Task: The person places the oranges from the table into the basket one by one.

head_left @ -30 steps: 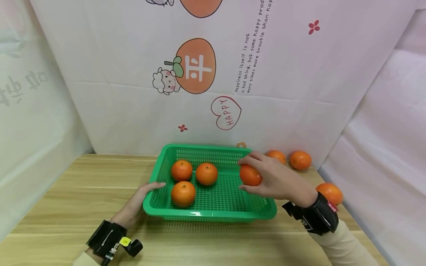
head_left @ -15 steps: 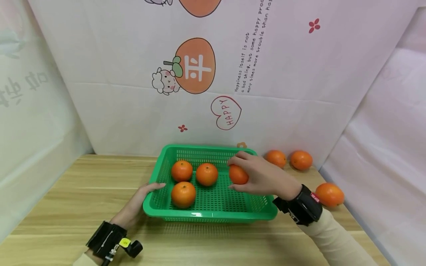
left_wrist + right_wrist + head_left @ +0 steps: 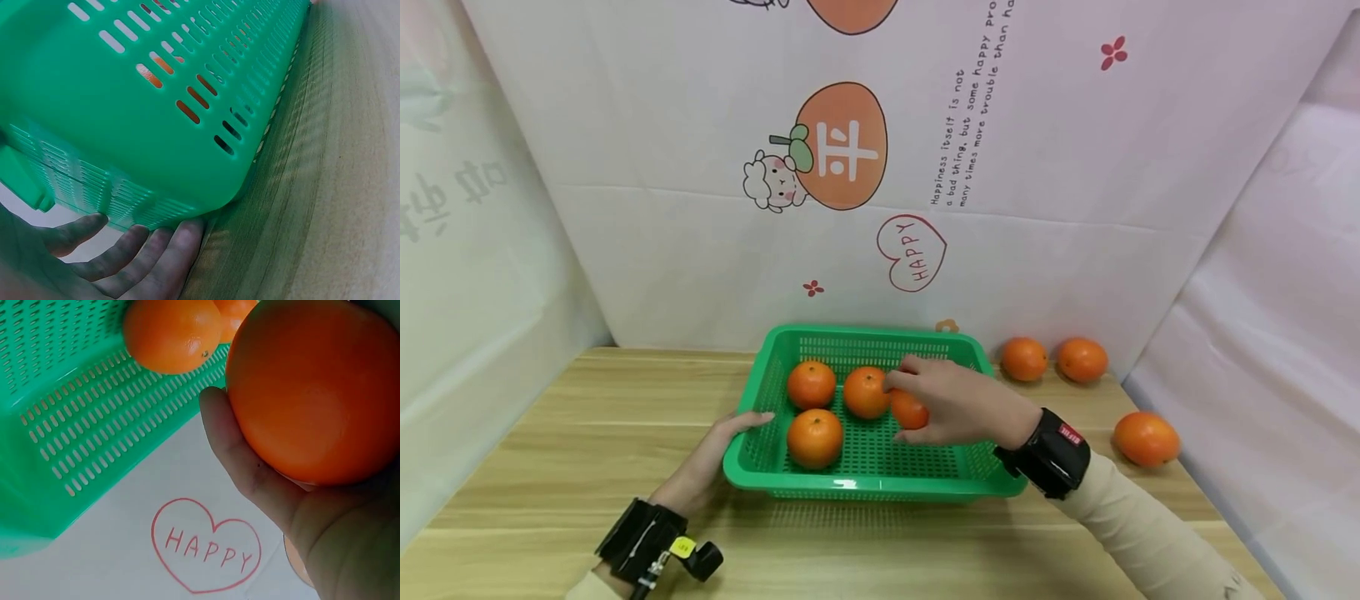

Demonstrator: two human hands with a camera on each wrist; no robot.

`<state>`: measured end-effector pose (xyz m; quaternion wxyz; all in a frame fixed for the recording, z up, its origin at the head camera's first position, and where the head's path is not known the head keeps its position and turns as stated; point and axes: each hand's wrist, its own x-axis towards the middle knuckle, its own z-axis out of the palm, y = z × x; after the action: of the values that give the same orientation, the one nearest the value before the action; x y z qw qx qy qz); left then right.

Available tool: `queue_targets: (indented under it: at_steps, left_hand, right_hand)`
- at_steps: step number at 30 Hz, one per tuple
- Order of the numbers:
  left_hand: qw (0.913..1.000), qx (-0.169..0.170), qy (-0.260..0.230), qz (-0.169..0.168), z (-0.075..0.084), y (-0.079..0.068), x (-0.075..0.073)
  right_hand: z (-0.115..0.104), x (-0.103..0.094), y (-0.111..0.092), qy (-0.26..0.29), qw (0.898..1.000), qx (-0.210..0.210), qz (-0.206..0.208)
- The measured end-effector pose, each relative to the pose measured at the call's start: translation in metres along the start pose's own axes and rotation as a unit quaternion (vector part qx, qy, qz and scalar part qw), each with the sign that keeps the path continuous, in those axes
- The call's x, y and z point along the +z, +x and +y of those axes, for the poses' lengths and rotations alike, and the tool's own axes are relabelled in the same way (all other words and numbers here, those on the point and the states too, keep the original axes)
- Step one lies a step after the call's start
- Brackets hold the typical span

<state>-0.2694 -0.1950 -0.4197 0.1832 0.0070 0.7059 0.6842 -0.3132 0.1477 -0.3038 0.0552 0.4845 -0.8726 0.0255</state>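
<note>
My right hand (image 3: pixel 958 402) grips an orange (image 3: pixel 909 409) inside the green plastic basket (image 3: pixel 917 485), right of the orange (image 3: pixel 866 392) near the basket's middle. In the right wrist view the held orange (image 3: pixel 315 394) fills the upper right, with a finger curled along its side. Two more oranges sit at the basket's left, one behind (image 3: pixel 811 385) and one in front (image 3: pixel 815 439). My left hand (image 3: pixel 718 446) holds the basket's left end, thumb over the rim. In the left wrist view its fingers (image 3: pixel 178 247) press against the slotted outer wall.
On the wooden table (image 3: pixel 587 467), right of the basket, lie three oranges: two at the back, one left (image 3: pixel 1024 359) and one right (image 3: pixel 1082 360), and one nearer (image 3: pixel 1146 439). A printed white cloth (image 3: pixel 700 275) hangs behind the table, with pale cloth at both sides.
My right hand has carried the orange leftward and slightly down, from the basket's right rim to beside the middle orange. The left hand and the basket stay in place.
</note>
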Motion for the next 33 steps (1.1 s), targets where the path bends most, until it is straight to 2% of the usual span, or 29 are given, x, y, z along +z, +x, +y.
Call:
queue_targets:
  at_steps: [13,21,26,33]
  left_hand:
    - [0.9999,-0.002,0.006,0.015,0.002,0.001,0.001]
    - [0.9999,0.002,0.006,0.011,0.001,0.002,-0.001]
    - [0.9999,0.003,0.000,0.011,0.000,0.001,0.000]
    - [0.9999,0.006,-0.001,0.015,0.000,0.000,0.001]
  right_hand:
    - [-0.002,0.007,0.017,0.005,0.999,-0.014,-0.032]
    - [-0.002,0.013,0.031,0.010,0.998,-0.023,-0.057]
    - [-0.005,0.023,0.039,0.005,0.996,-0.027,-0.087]
    - [-0.006,0.037,0.046,-0.007,0.994,-0.035,-0.108]
